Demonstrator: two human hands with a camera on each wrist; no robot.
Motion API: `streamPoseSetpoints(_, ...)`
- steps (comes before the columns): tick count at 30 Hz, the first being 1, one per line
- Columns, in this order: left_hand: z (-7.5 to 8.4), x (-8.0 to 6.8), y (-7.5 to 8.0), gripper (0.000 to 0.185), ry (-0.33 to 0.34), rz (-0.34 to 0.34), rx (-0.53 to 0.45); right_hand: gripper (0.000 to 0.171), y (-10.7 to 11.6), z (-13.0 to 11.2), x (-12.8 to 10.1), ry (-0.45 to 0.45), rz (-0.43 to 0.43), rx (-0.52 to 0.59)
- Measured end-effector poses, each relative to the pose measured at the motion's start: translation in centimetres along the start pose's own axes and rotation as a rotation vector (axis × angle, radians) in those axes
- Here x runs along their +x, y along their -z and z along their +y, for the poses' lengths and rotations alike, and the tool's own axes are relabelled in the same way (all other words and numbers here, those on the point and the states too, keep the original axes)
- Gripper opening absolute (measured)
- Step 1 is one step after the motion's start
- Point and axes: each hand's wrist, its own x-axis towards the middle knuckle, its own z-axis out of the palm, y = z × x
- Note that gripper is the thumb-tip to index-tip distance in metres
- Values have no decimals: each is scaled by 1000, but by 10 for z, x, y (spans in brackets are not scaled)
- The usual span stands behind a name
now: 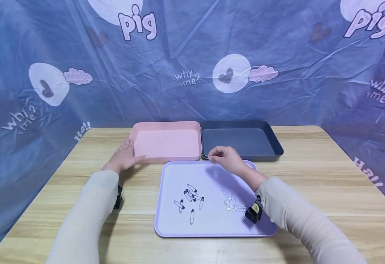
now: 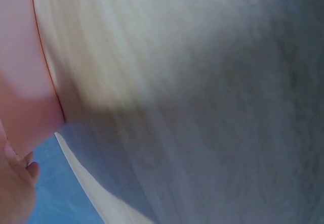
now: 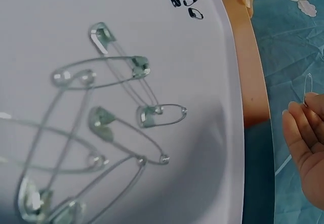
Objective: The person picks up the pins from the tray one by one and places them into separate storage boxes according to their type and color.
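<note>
A silver safety pin [image 1: 205, 156] is pinched in the fingers [image 1: 213, 157] of the right hand [image 1: 227, 158], near the centre of the head view, just over the far rim of the lilac tray [image 1: 176, 223]. It sticks out leftward from the fingertips with its long axis roughly level, pointing toward the seam where the pink tray [image 1: 166, 141] and the dark grey tray [image 1: 242, 139] meet; both trays lie just beyond it, the grey one slightly to its right.

The left hand [image 1: 124, 156] is well apart from the pin, at centre left, lying flat with relaxed, straight fingers against the near left corner of the pink tray and gripping nothing.

On the lilac tray, black safety pins [image 1: 190, 198] cluster left of centre and silver safety pins [image 1: 233, 203] lie in a tangle to the right, under the right forearm. All rests on the wooden table [image 1: 327, 176].

The right wrist view shows the silver pile [image 3: 101, 128] close up, overlapping, and the pin [image 3: 308, 88] as a thin loop rising from the fingertips at the right edge. The left wrist view is blurred, showing only pink at its left edge and a fingertip at lower left.
</note>
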Motion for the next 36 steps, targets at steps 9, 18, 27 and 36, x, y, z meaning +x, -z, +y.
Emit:
streamPoseSetpoints(9, -1, -2, 1, 105, 21, -2, -4, 9, -7, -3, 17, -77, 17, 101)
streamPoseSetpoints(18, -2, -2, -1, 104, -5, 1, -26, 14, -14, -8, 32, -92, 42, 167)
streamPoseSetpoints(27, 0, -3, 0, 107, 8, -5, -27, 12, -20, -11, 46, -147, 62, 230)
streamPoseSetpoints(36, 0, 0, 2, 107, 8, 9, -17, 9, -29, -13, 61, -154, 84, 242)
